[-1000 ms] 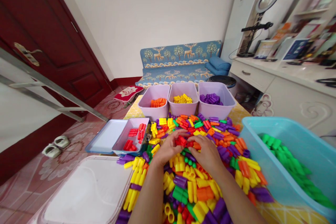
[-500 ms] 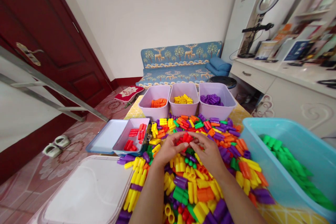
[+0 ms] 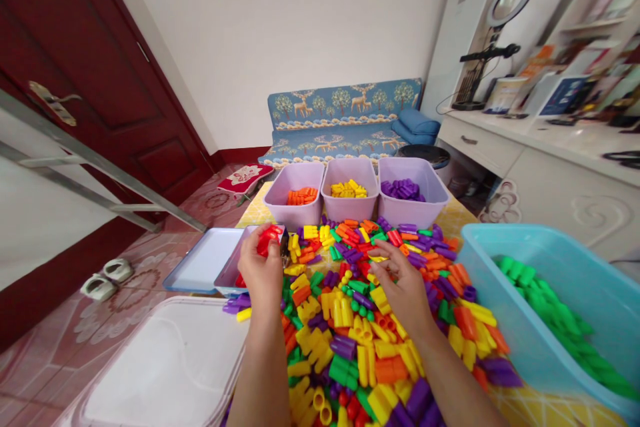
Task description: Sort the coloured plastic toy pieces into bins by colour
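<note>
My left hand [image 3: 263, 272] is closed around red plastic toy pieces [image 3: 271, 236], above the small grey box [image 3: 226, 276] at the left of the table. More red pieces show partly in that box; my hand hides the rest. Over the middle of a wide pile of mixed tube-shaped pieces [image 3: 343, 310], my right hand [image 3: 404, 287] is held with its fingers apart and nothing visibly gripped. Yellow, purple, green, orange and red pieces lie loose beneath it.
Behind the pile stand three lilac bins holding orange pieces [image 3: 302, 197], yellow pieces [image 3: 349, 189] and purple pieces [image 3: 403, 190]. A large blue tub [image 3: 500, 293] with green pieces is at right. A white lid [image 3: 165, 360] lies at front left; a metal ladder [image 3: 145, 197] leans beyond.
My left hand has moved left from the pile's centre to the grey box, carrying red pieces. My hands have parted; the right has shifted slightly right and opened.
</note>
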Demonstrator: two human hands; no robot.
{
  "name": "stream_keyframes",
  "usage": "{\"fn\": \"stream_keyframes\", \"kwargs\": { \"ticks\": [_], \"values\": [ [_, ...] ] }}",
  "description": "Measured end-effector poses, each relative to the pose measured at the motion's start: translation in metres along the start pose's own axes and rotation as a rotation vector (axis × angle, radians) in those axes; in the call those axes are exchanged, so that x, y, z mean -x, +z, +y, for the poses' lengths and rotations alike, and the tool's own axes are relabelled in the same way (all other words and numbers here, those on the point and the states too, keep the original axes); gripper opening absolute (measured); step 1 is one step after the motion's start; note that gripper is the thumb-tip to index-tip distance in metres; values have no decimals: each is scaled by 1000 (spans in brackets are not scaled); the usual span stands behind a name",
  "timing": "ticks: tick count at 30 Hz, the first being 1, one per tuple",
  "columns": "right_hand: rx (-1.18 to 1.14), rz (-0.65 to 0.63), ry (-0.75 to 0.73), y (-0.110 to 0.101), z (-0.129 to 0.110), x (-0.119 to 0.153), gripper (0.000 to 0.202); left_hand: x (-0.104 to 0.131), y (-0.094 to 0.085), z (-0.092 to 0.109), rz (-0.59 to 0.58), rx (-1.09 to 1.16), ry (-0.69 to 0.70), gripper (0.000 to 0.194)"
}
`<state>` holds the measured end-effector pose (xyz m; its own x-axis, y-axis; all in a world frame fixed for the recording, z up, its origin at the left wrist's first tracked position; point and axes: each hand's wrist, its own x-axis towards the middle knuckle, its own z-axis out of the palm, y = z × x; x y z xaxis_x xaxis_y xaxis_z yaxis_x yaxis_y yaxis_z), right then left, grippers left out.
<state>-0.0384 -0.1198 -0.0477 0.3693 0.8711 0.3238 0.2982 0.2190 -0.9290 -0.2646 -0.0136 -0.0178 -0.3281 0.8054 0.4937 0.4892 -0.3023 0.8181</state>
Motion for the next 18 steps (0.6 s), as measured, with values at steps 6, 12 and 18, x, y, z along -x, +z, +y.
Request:
{"fn": "stream_keyframes", "kwargs": {
  "ticks": [6,12,18],
  "values": [
    [59,8,12,-1,2,-2,37,1,0,4,-17,-353,139,37],
    [323,-207,64,-21,-6,-7,31,11,-6,29,-793,-288,55,36],
    [852,-531,113,-48,-35,5,43,33,-2,35,-1283,-405,213,54]
  ]
}}
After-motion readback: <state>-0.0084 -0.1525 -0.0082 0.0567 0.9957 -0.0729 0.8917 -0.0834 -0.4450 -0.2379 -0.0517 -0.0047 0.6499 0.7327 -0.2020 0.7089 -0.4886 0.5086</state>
